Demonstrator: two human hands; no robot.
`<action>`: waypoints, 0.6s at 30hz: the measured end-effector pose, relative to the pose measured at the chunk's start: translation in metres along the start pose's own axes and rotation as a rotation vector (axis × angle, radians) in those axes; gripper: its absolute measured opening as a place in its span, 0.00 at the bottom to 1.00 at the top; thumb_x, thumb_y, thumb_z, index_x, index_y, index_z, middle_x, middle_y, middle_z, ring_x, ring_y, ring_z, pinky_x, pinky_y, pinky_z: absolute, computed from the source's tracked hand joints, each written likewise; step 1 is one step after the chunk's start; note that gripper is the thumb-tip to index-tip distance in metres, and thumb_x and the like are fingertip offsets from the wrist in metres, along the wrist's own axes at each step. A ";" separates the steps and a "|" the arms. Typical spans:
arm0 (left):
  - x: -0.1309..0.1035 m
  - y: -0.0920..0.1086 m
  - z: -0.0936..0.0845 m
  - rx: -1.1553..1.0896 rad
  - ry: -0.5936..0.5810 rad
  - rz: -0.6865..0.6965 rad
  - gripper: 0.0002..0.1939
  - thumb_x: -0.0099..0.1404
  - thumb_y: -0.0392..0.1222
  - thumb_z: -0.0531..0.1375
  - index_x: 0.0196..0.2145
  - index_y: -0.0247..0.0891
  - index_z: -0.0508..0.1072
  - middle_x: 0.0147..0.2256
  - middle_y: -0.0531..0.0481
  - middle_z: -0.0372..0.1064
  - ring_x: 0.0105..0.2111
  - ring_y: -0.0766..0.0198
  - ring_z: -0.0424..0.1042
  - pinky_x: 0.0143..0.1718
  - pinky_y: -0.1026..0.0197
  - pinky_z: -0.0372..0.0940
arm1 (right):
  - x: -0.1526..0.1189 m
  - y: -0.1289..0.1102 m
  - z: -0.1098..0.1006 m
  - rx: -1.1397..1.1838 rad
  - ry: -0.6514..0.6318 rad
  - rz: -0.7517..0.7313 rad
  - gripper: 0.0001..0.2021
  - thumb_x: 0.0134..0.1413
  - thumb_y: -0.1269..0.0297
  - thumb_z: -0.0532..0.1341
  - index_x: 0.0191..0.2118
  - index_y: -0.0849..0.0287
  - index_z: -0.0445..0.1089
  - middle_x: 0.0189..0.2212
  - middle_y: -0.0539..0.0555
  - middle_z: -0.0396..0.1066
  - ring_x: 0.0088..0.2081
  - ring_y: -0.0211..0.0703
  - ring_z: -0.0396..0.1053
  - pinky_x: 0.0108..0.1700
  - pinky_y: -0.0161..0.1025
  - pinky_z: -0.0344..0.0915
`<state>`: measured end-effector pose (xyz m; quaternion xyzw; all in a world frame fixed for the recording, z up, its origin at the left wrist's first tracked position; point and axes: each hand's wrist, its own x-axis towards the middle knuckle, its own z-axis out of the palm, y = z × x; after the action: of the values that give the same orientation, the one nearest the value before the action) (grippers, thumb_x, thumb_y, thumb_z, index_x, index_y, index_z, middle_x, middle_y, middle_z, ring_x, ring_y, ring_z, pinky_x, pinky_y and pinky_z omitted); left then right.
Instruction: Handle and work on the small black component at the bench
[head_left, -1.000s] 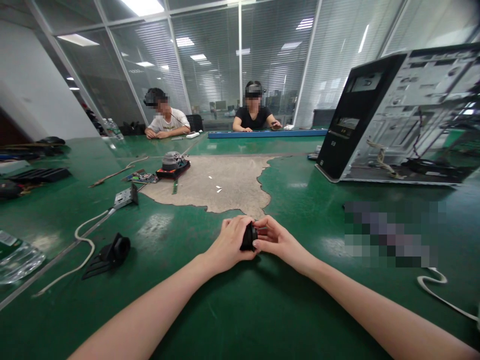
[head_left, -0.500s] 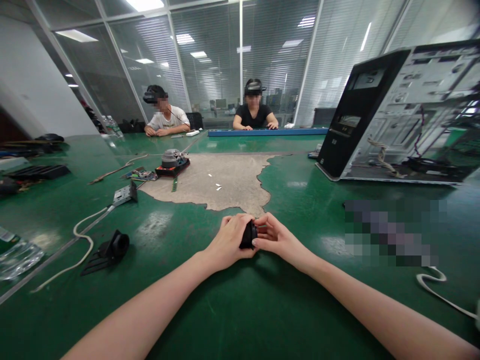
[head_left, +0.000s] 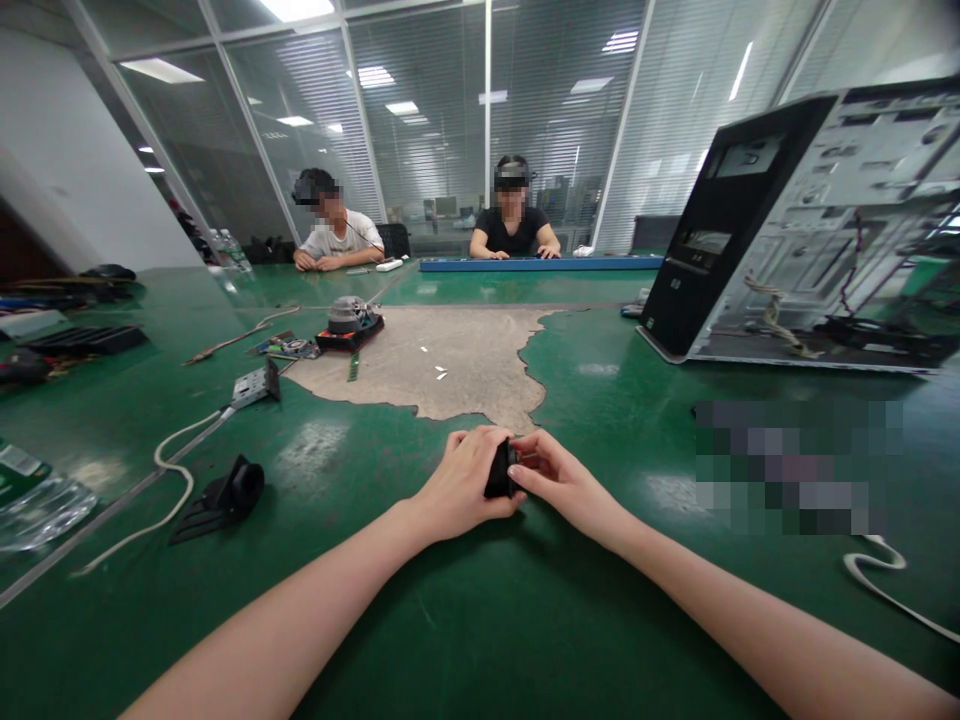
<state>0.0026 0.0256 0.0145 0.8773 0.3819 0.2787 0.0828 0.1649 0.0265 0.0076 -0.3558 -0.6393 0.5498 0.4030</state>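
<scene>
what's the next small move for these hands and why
Probably a gentle turn of the black part's right end with the right hand, since the left hand is wrapped round the black part and could steady it, while the right thumb touches that end.

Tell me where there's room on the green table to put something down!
Bare green tabletop lies between the left forearm and right forearm, this side of the held black piece. More lies between the right hand and computer case. The left side is crowded: bottle, white cable, black bracket.
</scene>
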 end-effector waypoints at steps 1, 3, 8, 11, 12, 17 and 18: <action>0.000 0.000 0.000 0.001 -0.001 0.000 0.26 0.52 0.43 0.58 0.46 0.40 0.52 0.44 0.46 0.59 0.45 0.57 0.60 0.45 0.54 0.51 | -0.001 -0.001 0.000 0.014 -0.010 -0.001 0.12 0.44 0.61 0.60 0.34 0.56 0.58 0.34 0.49 0.63 0.37 0.39 0.65 0.42 0.41 0.63; 0.000 0.000 0.000 0.004 0.001 0.000 0.25 0.52 0.43 0.58 0.46 0.41 0.52 0.44 0.46 0.59 0.45 0.57 0.59 0.45 0.54 0.51 | -0.002 -0.002 -0.001 0.040 -0.020 -0.004 0.12 0.43 0.62 0.62 0.33 0.55 0.57 0.34 0.48 0.63 0.37 0.38 0.65 0.42 0.40 0.63; -0.001 -0.001 0.000 0.000 0.007 0.005 0.27 0.51 0.44 0.59 0.46 0.40 0.51 0.44 0.45 0.59 0.45 0.57 0.59 0.45 0.53 0.50 | 0.000 0.000 0.000 0.016 0.009 -0.012 0.09 0.47 0.60 0.58 0.33 0.56 0.58 0.33 0.49 0.64 0.37 0.38 0.65 0.40 0.39 0.63; -0.001 -0.002 0.001 0.008 0.007 -0.003 0.27 0.51 0.44 0.59 0.46 0.40 0.52 0.43 0.46 0.59 0.45 0.57 0.59 0.46 0.53 0.50 | 0.002 0.003 -0.001 -0.029 0.046 -0.011 0.10 0.47 0.60 0.58 0.35 0.57 0.59 0.34 0.50 0.64 0.37 0.39 0.64 0.41 0.40 0.62; -0.001 -0.002 0.001 0.013 0.007 -0.005 0.27 0.51 0.44 0.59 0.46 0.40 0.52 0.43 0.46 0.60 0.45 0.57 0.59 0.46 0.53 0.50 | 0.003 0.003 -0.001 -0.041 0.048 -0.006 0.11 0.47 0.60 0.58 0.36 0.57 0.59 0.34 0.50 0.64 0.38 0.39 0.64 0.41 0.41 0.62; -0.001 -0.002 0.000 0.029 0.008 -0.001 0.26 0.51 0.44 0.58 0.46 0.40 0.52 0.44 0.45 0.60 0.45 0.57 0.60 0.46 0.52 0.49 | 0.000 0.000 -0.002 0.035 -0.045 0.004 0.13 0.44 0.62 0.61 0.35 0.56 0.58 0.35 0.49 0.63 0.37 0.38 0.65 0.41 0.40 0.63; -0.001 -0.002 0.000 0.031 0.008 -0.001 0.26 0.52 0.44 0.58 0.46 0.40 0.52 0.44 0.45 0.60 0.45 0.56 0.60 0.46 0.52 0.49 | -0.001 -0.001 -0.002 0.052 -0.053 0.002 0.13 0.43 0.62 0.62 0.34 0.56 0.57 0.34 0.49 0.63 0.37 0.38 0.65 0.41 0.40 0.63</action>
<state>0.0007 0.0262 0.0128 0.8771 0.3869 0.2763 0.0680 0.1666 0.0263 0.0087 -0.3310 -0.6349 0.5759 0.3947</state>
